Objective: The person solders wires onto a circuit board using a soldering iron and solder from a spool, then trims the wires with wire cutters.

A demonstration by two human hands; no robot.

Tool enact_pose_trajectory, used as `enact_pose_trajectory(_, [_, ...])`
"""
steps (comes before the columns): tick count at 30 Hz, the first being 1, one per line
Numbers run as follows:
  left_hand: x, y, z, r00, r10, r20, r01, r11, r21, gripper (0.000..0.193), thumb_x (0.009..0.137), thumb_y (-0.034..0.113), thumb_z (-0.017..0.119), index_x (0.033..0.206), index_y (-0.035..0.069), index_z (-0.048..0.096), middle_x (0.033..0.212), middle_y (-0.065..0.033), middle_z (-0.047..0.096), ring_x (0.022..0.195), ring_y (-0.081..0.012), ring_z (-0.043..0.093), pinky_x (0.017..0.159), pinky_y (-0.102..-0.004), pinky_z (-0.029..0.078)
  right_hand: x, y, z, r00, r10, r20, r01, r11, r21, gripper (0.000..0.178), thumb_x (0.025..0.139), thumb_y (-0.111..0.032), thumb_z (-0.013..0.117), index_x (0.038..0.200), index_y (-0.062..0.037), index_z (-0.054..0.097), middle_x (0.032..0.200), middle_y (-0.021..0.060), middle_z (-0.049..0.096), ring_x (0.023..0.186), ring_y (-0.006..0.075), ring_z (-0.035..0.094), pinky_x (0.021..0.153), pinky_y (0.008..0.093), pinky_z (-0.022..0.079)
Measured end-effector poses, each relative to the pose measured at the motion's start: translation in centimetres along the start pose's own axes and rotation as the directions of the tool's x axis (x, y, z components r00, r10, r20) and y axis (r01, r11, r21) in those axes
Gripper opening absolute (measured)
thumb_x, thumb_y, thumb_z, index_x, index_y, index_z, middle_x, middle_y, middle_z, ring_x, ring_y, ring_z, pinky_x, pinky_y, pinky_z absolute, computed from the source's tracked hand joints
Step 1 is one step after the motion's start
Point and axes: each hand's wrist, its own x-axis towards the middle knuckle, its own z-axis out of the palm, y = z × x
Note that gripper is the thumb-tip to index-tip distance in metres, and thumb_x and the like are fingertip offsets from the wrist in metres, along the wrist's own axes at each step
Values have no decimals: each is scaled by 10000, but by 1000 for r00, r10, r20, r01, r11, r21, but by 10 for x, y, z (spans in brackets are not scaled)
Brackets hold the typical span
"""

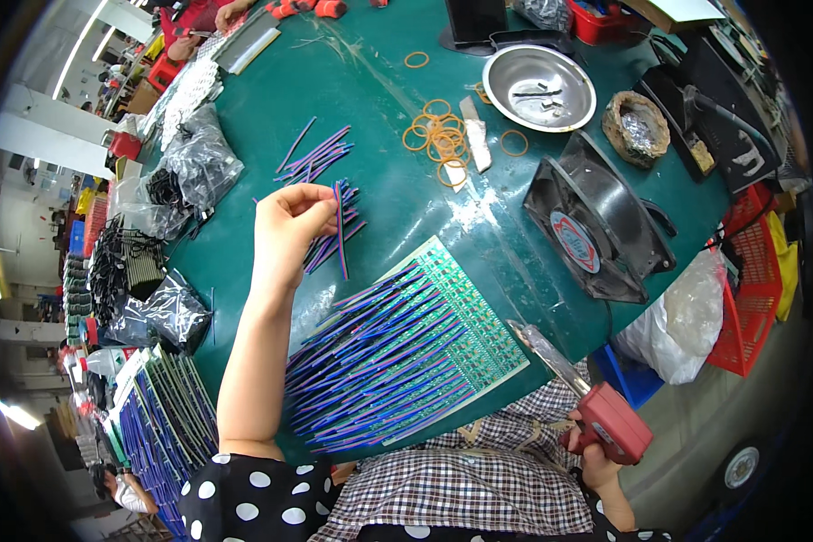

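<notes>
My left hand (291,226) is raised over the green table, thumb and fingers pinched on a short blue and red wire (341,239) that hangs nearly upright. Below and beside it lie more loose wires (319,161) of the same colours. A green circuit board panel (483,348) rests near the table's front edge, with many wires (361,370) running across it toward the left. At the right, my right hand (594,462) grips the red handle of a soldering gun (612,423). Its metal tip points up and left, close to the panel's right corner.
Orange rubber bands (443,135) lie beyond the panel, near a steel bowl (539,88). A black fan (596,221) stands at the right, with a rough round pot (636,128) behind it. Bundles of wired boards (163,415) and plastic bags (199,158) occupy the left side.
</notes>
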Motion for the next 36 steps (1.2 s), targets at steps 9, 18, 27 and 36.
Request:
enact_pose_trajectory(9, [0,-12,-9,997,-39,-71,24,979,-202,153,814,26,627,956,-18,587,852,-52,630,733,-110,610,652,-219,511,2,4,-5,998,43,50,-42,999,-19,889,694,-446,801,1241,130,404,788,96,604,571,134,583,496,224,454])
enact_pose_trajectory(18, [-23,-8,0,624,590,511,-745,252,618,237,678,-7,655,910,37,634,942,-85,598,963,-291,552,852,-395,438,0,1,10,991,7,-135,3,997,71,847,681,-441,813,1184,144,464,768,82,613,559,117,573,494,222,447])
enact_pose_trajectory(27, [-24,7,13,730,554,399,-668,459,586,193,741,-74,589,914,12,595,863,-118,577,785,-275,582,687,-342,477,7,-10,9,1000,3,0,-3,1000,-11,801,691,-411,813,1144,155,473,676,64,600,552,95,556,495,212,431])
enact_pose_trajectory(36, [-127,-3,77,628,516,582,-777,449,441,274,684,-21,702,950,-18,636,844,-98,600,685,-228,595,559,-313,488,0,5,-11,976,-195,99,211,958,-196,773,787,-387,732,1308,68,387,684,48,617,560,128,592,539,248,469])
